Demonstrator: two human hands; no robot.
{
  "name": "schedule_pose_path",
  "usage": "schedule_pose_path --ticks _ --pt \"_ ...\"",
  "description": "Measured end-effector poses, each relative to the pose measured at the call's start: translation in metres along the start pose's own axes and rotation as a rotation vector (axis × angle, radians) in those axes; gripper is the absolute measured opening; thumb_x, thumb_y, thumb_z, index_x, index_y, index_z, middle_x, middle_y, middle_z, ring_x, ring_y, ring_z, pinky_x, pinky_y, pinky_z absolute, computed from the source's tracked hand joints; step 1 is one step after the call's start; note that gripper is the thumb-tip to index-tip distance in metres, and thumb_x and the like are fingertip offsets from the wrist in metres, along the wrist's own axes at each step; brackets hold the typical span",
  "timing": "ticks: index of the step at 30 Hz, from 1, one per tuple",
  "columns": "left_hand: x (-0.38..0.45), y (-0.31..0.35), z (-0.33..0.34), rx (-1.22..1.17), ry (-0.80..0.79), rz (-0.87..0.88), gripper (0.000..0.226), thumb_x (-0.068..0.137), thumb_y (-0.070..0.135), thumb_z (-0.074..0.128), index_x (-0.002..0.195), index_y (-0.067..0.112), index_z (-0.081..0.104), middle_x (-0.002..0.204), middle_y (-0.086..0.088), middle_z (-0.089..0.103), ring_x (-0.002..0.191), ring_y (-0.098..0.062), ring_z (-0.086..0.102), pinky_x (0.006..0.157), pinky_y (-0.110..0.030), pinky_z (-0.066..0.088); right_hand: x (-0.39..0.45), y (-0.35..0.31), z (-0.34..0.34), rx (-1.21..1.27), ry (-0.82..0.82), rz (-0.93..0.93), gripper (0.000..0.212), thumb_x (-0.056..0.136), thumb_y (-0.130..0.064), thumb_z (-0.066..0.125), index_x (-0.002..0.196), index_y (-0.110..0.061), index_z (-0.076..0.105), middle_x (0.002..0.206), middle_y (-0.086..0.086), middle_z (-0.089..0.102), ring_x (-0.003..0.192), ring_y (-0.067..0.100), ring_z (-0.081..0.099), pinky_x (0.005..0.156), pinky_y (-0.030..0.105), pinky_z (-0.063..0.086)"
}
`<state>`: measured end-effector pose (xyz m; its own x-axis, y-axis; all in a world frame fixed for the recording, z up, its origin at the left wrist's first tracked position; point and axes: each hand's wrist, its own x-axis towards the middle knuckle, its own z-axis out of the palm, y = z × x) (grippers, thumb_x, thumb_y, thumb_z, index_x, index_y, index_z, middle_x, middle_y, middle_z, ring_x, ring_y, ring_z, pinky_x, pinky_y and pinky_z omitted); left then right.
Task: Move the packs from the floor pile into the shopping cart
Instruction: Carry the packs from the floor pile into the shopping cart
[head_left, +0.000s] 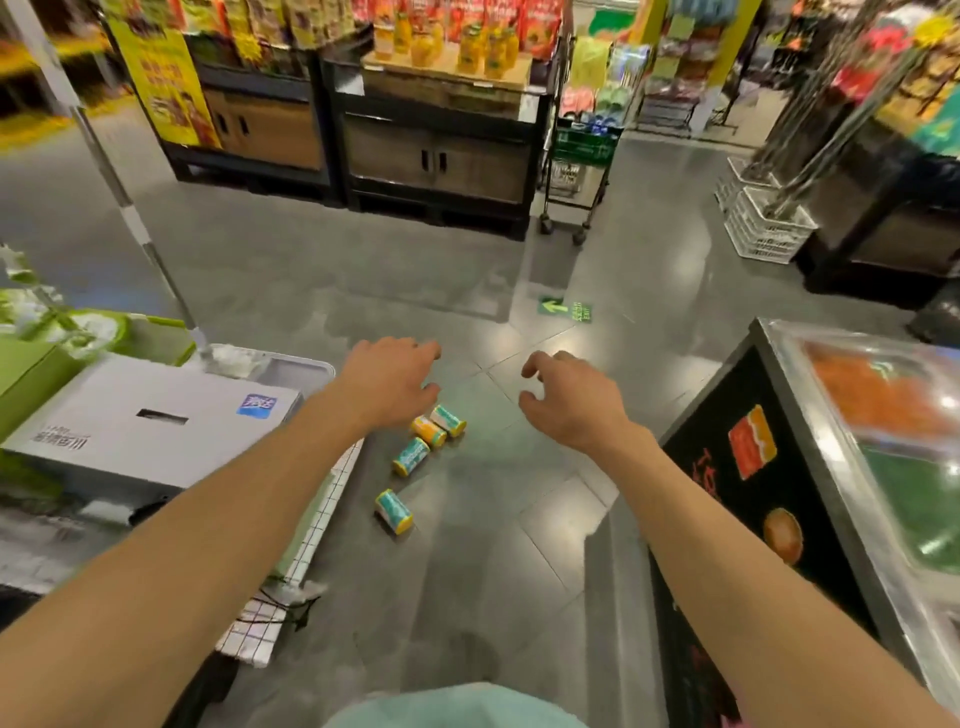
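Packs (421, 457) are lying scattered on the floor (467, 545) below and between both hands, their long axes running diagonally. Left hand (387, 382), released and empty, is hovering nearer them; right hand (569, 400), loosely curled, is gripping nothing.

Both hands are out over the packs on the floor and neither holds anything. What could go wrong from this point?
1. The packs lie scattered rather than stacked; the nearest pack sits apart, so one sweep may miss it.
2. They look cylindrical and lie on their sides on the smooth floor, so a nudge from the left hand or right hand could roll them away.
3. The freezer cabinet crowds the right arm.
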<state>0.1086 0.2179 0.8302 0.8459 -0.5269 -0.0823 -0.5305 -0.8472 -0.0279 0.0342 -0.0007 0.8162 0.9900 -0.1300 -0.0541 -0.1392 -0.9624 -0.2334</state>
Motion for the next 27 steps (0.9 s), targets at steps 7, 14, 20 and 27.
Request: schedule_pose_path --ticks 7,14,20,27 --pt "0.098 -0.034 0.015 -0.030 -0.008 -0.106 0.043 0.098 0.043 0.048 0.135 0.021 0.049 0.126 -0.005 0.062 0.117 -0.029 0.059 0.089 -0.038 0.045 0.117 0.018 0.001 -0.025 -0.035 -0.108 0.036 0.096 -0.038 0.052 0.130 -0.026 0.056 0.128 0.002 0.059 0.119 0.026 0.056 0.080 0.035 0.042" --pt "0.187 -0.077 0.012 -0.048 0.015 -0.138 0.046 0.096 0.041 0.049 0.137 0.022 0.048 0.132 -0.005 0.060 0.119 -0.029 0.058 0.090 -0.037 0.046 0.228 0.007 0.007 -0.059 -0.080 -0.187 0.037 0.095 -0.040 0.051 0.130 -0.028 0.056 0.128 0.002 0.060 0.117 0.026 0.057 0.087 0.038 0.051" --pt "0.240 -0.123 0.008 -0.108 0.016 -0.251 0.045 0.096 0.040 0.050 0.137 0.021 0.048 0.132 -0.004 0.059 0.119 -0.028 0.057 0.095 -0.038 0.046 0.323 -0.016 0.000 -0.111 -0.108 -0.296 0.038 0.095 -0.041 0.052 0.130 -0.028 0.056 0.130 0.001 0.061 0.119 0.024 0.058 0.088 0.037 0.049" --pt "0.251 -0.163 0.030 -0.157 -0.004 -0.478 0.045 0.094 0.041 0.050 0.135 0.023 0.048 0.131 -0.003 0.059 0.118 -0.028 0.059 0.092 -0.039 0.047 0.409 -0.054 0.019 -0.174 -0.191 -0.518 0.039 0.094 -0.044 0.053 0.130 -0.031 0.056 0.133 0.000 0.061 0.120 0.024 0.058 0.093 0.040 0.052"
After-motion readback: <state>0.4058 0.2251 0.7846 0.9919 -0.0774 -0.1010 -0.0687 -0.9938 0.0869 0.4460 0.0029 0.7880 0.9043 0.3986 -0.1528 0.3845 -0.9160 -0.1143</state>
